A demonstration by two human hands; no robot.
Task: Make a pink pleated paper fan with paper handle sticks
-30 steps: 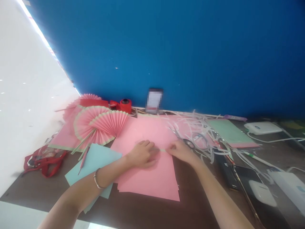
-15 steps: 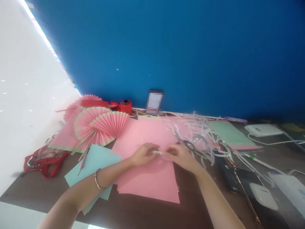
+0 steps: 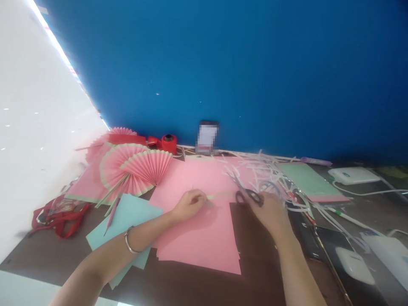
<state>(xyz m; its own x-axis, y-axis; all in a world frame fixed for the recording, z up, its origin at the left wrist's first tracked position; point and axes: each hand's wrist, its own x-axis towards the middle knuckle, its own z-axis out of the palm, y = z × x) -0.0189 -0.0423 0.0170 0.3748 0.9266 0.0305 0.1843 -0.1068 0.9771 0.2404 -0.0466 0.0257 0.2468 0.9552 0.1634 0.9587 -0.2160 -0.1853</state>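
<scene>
My left hand (image 3: 191, 205) is closed in a pinch above the pink paper (image 3: 197, 238), near the middle of the desk. A narrow pale green paper strip (image 3: 211, 197) sticks out to the right from its fingertips, and its far part is blurred. My right hand (image 3: 270, 214) is at the dark-handled scissors (image 3: 253, 196), its fingers against or just beside the handle loops. Motion blur hides whether these fingers grip the loops. The scissors' blades point away to the upper left, over the pink sheets.
Folded pink fans (image 3: 146, 165) lie at the left, with light blue sheets (image 3: 137, 212) and a pencil (image 3: 111, 216) in front. White paper strips (image 3: 255, 163) are tangled behind my right hand. A phone (image 3: 331, 238) and a white case (image 3: 355, 265) sit at the right.
My right hand has left the strip beside my left hand and moved right to the scissors' handles. My left hand has shifted slightly left and keeps its pinch.
</scene>
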